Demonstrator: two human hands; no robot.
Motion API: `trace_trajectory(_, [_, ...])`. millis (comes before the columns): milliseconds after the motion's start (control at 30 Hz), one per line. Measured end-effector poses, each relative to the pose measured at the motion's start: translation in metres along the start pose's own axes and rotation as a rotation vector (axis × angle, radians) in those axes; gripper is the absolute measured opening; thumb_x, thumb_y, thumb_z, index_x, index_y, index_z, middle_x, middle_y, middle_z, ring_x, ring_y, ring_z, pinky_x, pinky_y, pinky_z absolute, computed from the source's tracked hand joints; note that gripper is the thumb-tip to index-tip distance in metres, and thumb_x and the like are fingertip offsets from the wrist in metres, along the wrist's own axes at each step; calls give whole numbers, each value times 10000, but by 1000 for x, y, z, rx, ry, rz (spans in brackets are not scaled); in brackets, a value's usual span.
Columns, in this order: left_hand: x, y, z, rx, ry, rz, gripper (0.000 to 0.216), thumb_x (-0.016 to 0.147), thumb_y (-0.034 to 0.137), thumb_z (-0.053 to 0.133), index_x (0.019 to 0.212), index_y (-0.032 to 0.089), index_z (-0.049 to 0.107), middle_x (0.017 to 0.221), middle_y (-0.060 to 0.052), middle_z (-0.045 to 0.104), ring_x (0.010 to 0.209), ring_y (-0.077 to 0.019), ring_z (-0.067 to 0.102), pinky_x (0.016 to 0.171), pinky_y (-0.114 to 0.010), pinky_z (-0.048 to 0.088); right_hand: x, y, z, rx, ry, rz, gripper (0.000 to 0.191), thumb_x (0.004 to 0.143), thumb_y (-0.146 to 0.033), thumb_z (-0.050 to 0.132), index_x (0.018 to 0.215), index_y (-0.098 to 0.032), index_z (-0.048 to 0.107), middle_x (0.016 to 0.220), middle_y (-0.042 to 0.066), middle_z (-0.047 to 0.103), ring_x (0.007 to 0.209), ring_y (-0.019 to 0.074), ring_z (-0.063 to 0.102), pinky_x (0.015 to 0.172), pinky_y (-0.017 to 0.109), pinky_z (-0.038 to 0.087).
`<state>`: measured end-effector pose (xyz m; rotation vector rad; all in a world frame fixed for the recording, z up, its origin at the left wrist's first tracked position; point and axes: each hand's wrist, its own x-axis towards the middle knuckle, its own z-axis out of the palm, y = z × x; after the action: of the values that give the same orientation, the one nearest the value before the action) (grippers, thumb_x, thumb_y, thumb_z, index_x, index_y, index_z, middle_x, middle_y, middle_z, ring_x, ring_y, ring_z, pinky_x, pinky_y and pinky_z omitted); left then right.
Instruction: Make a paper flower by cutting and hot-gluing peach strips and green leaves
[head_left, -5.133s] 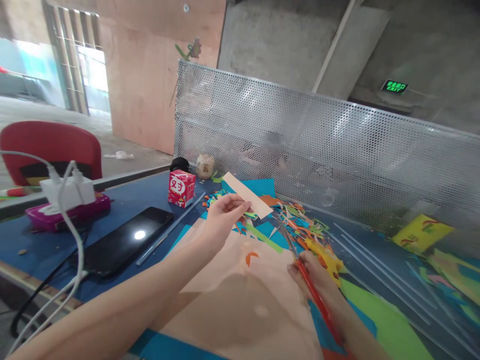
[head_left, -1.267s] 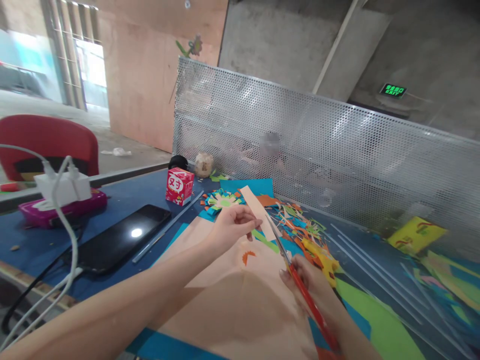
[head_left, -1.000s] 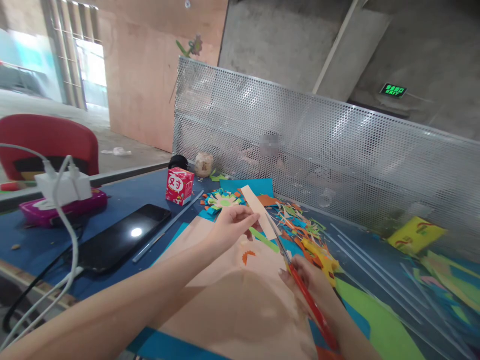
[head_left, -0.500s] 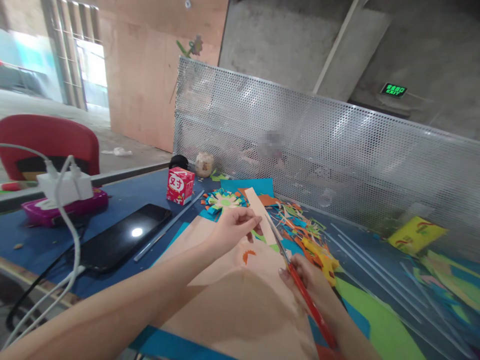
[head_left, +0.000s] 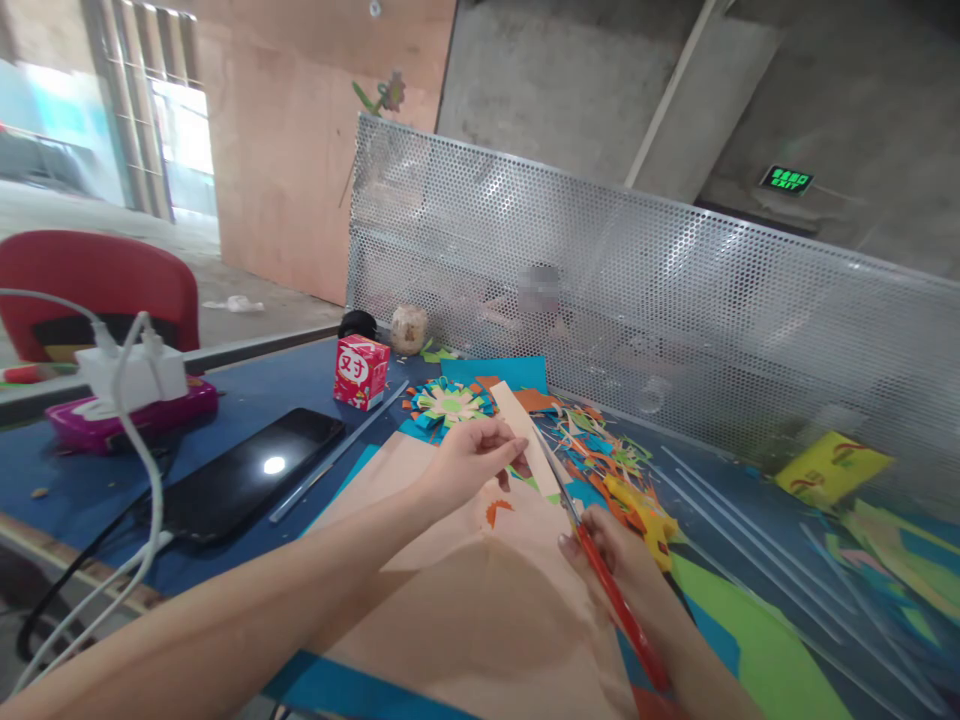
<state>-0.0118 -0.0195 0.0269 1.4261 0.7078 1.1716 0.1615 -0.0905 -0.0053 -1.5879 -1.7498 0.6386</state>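
Observation:
My left hand pinches a narrow peach paper strip between thumb and fingers, above a large peach sheet. Red-handled scissors are gripped in my right hand, their blades pointing up and away along the strip's right edge. Whether the blades touch the strip is hard to make out. A small orange cut-out with a toothed edge lies on the sheet below my left hand. Beyond the fingers sits a fringed paper flower in blue, peach and green.
Paper scraps and a yellow glue gun lie right of the sheet, near clear sticks and a yellow packet. Leftward are a phone, a red box and a white charger. A perforated metal screen stands behind.
The paper strip and my left hand have shifted slightly to the right and toward me. The scissors have turned a little; my right hand has stayed nearly in place.

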Motion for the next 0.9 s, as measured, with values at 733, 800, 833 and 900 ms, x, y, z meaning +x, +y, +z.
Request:
trace_trajectory(733, [0,-5,-1,31,-44,34,191,735,229,552,584,112,545,542,-2,586,454,-54,525,401,-143,437,0,7,6,31,56,38,308,679,-420,550,624,-211,331,495,-90,284,457,70,269,419,200,214])
trace_trajectory(800, [1,-6,-2,4,-9,64,170,732,249,555,625,116,555,547,1,577,478,-68,541,397,-147,432,0,6,6,58,51,42,313,676,-424,551,616,-212,330,495,-88,298,450,68,268,417,201,211])
trace_trajectory(833, [1,-7,-3,-14,12,74,161,732,260,555,657,118,561,554,2,576,486,-73,547,396,-150,430,1,6,6,66,40,50,312,674,-418,555,613,-212,330,493,-88,299,446,66,265,414,201,206])
trace_trajectory(900, [3,-8,-4,-47,49,87,150,729,273,561,714,124,563,563,6,578,482,-75,548,396,-155,426,1,7,4,67,3,69,306,673,-406,562,612,-212,332,486,-91,293,444,66,258,410,199,195])
